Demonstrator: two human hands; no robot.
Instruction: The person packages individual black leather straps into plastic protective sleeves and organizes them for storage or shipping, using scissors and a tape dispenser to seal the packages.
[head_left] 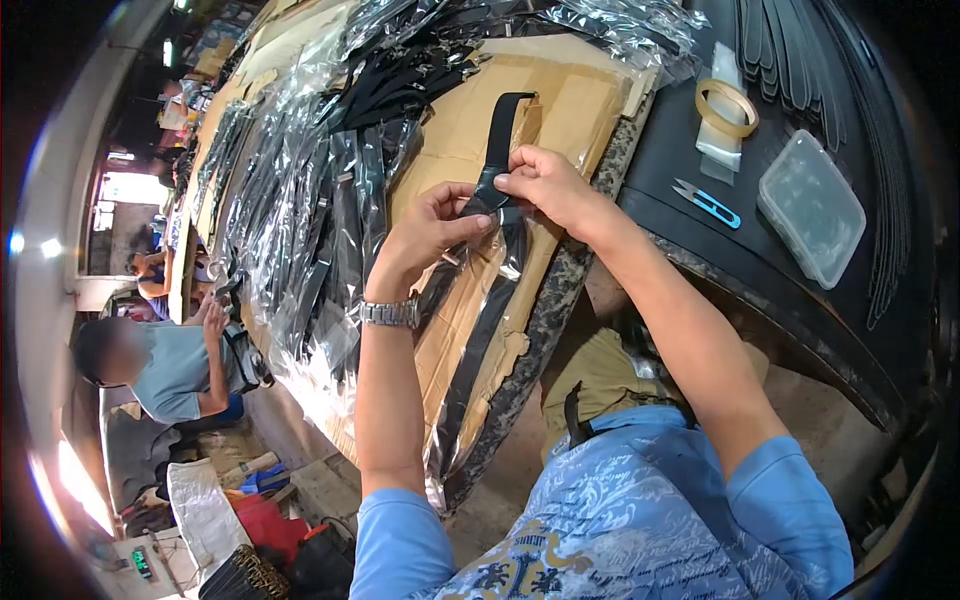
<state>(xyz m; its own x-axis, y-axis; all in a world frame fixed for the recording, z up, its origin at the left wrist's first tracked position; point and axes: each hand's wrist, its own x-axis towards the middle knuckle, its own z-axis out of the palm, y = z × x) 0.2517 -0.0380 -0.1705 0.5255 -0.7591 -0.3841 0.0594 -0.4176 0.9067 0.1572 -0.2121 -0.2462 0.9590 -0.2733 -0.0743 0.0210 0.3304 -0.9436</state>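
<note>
A black strap (499,130) lies over the cardboard (455,135), its far end curled near the top. My left hand (430,235) pinches the strap's near part, thumb and fingers pressed together. Right beside it, my right hand (550,190) grips the same strap between thumb and forefinger. From under my hands a long black strap in clear plastic (478,345) runs down toward the table's near edge. What exactly lies between my fingertips is partly hidden.
Plastic-wrapped straps (290,220) are heaped on the left. On the right black surface lie a tape roll (708,122), blue snips (712,204), a clear plastic box (812,208) and hanging black straps (790,60). A person (180,370) stands at the far left.
</note>
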